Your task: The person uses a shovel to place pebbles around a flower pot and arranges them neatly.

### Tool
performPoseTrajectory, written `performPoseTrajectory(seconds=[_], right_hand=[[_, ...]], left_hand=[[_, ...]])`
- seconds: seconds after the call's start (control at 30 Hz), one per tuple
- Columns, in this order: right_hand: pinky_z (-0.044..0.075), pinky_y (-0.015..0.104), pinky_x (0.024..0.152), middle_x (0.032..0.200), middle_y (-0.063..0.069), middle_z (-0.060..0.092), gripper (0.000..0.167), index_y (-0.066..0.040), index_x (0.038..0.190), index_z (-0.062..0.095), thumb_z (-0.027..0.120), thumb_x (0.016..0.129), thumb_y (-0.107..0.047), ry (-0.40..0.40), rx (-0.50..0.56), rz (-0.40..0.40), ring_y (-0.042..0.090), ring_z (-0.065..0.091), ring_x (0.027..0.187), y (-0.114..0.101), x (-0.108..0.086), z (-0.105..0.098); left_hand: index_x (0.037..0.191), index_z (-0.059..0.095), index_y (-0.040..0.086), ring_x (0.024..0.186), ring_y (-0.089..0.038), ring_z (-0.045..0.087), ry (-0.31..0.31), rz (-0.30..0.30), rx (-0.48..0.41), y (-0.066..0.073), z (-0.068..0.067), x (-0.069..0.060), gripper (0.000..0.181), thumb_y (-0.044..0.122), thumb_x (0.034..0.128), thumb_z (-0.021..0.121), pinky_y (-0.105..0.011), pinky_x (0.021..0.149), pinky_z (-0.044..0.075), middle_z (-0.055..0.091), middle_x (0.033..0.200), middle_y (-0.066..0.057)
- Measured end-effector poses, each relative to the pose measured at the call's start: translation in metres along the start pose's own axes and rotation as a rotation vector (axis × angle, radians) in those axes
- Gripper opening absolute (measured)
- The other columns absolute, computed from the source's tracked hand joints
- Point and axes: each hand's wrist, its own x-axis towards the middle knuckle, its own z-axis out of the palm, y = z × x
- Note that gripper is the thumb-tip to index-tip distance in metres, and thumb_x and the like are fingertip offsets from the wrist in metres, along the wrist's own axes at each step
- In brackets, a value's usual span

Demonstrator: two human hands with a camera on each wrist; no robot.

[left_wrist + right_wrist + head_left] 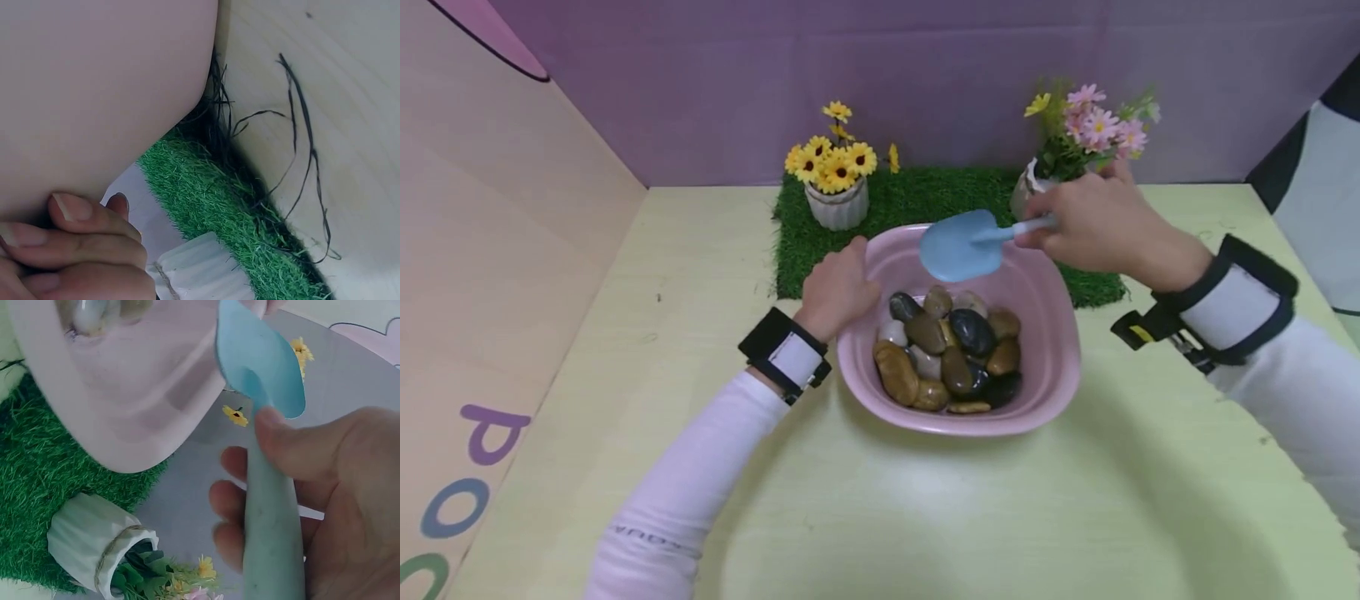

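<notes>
A pink basin (1052, 333) holds several smooth wet stones (957, 371) in brown, black and pale tones. My left hand (841, 285) grips the basin's left rim; in the left wrist view its fingers (94, 250) curl under the wall. Over the far part of the basin, above the stones, hangs a small light-blue toy shovel (962, 246). My right hand (1093, 221) holds it by the handle, and its blade carries nothing that I can see. The right wrist view shows the thumb (294, 440) lying along the pale-green handle (272, 531), fingers wrapped behind.
Behind the basin lies a green artificial grass mat (925, 187). A white pot with yellow flowers (835, 167) stands on its left; a pot with pink flowers (1097, 125) stands at its right, partly behind my right hand. A purple backdrop (925, 83) rises behind the pale table (880, 517).
</notes>
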Motion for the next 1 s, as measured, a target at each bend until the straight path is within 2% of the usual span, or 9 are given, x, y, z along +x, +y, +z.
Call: performPoseTrajectory(seconds=[0.07,0.13,0.23,0.4,0.47,0.63,0.83,0.9,1.0], right_hand=[[0.007,0.077,0.108,0.095,0.015,0.075,0.03,-0.011,0.11,0.074,0.065,0.093,-0.034,0.005,-0.011,0.004,0.046,0.065,0.094,0.0,0.0,0.001],[0.009,0.074,0.107,0.094,0.014,0.076,0.029,-0.012,0.11,0.074,0.067,0.092,-0.033,0.02,-0.022,0.014,0.044,0.066,0.092,0.0,-0.001,0.002],[0.02,0.067,0.1,0.086,0.013,0.075,0.029,-0.012,0.11,0.075,0.069,0.09,-0.032,0.045,-0.057,0.029,0.038,0.065,0.081,-0.001,-0.001,0.002],[0.016,0.073,0.111,0.09,0.02,0.074,0.035,-0.01,0.113,0.073,0.065,0.091,-0.037,-0.021,-0.143,0.075,0.05,0.065,0.092,-0.003,0.0,0.0],[0.016,0.076,0.111,0.089,0.02,0.073,0.032,-0.01,0.104,0.074,0.065,0.091,-0.038,-0.048,-0.175,0.083,0.052,0.064,0.096,-0.004,0.0,-0.002],[0.029,0.072,0.105,0.069,0.012,0.066,0.025,-0.01,0.08,0.068,0.069,0.087,-0.034,-0.018,-0.24,0.059,0.043,0.064,0.076,-0.007,-0.002,-0.001],[0.04,0.064,0.094,0.063,0.012,0.057,0.025,-0.007,0.067,0.057,0.063,0.084,-0.025,0.016,-0.347,0.052,0.038,0.059,0.065,-0.018,-0.008,0.006],[0.043,0.058,0.08,0.062,0.012,0.056,0.026,-0.009,0.061,0.052,0.062,0.081,-0.021,0.022,-0.376,0.047,0.036,0.058,0.063,-0.023,-0.011,0.009],[0.044,0.056,0.077,0.061,0.012,0.059,0.026,-0.009,0.059,0.055,0.066,0.08,-0.019,0.042,-0.389,0.025,0.036,0.06,0.063,-0.032,-0.014,0.014]], left_hand=[[0.129,0.049,0.005,0.07,-0.029,0.067,-0.001,0.001,-0.003,0.0,0.0,0.001,0.042,0.019,0.0902,0.057,-0.036,0.051,0.051,0.067,0.097,-0.019],[0.129,0.048,0.005,0.07,-0.029,0.066,-0.002,0.003,-0.004,0.001,0.001,0.001,0.042,0.019,0.0902,0.057,-0.036,0.051,0.052,0.066,0.097,-0.019],[0.128,0.049,0.005,0.069,-0.029,0.067,-0.008,0.003,-0.007,0.001,0.001,0.001,0.041,0.02,0.0905,0.057,-0.035,0.05,0.052,0.066,0.096,-0.018],[0.126,0.049,0.005,0.068,-0.028,0.066,-0.012,-0.003,-0.013,0.001,0.0,0.0,0.039,0.021,0.0913,0.058,-0.035,0.049,0.052,0.065,0.095,-0.017],[0.126,0.048,0.005,0.068,-0.028,0.066,-0.012,-0.001,-0.014,0.0,0.0,0.0,0.039,0.02,0.0912,0.058,-0.035,0.049,0.052,0.065,0.094,-0.016],[0.125,0.049,0.005,0.068,-0.029,0.065,-0.009,0.002,-0.011,-0.001,-0.002,0.0,0.038,0.019,0.0904,0.057,-0.035,0.05,0.051,0.064,0.093,-0.016],[0.128,0.048,0.005,0.069,-0.029,0.065,-0.004,0.007,-0.01,-0.002,-0.002,0.0,0.041,0.022,0.0913,0.056,-0.036,0.05,0.051,0.064,0.094,-0.017],[0.129,0.048,0.005,0.069,-0.028,0.066,-0.01,0.006,-0.015,-0.001,-0.002,0.0,0.041,0.022,0.092,0.056,-0.035,0.05,0.051,0.064,0.094,-0.017],[0.129,0.048,0.005,0.067,-0.027,0.066,-0.018,0.003,-0.022,-0.001,-0.002,0.0,0.04,0.021,0.0929,0.055,-0.034,0.049,0.051,0.064,0.092,-0.016]])
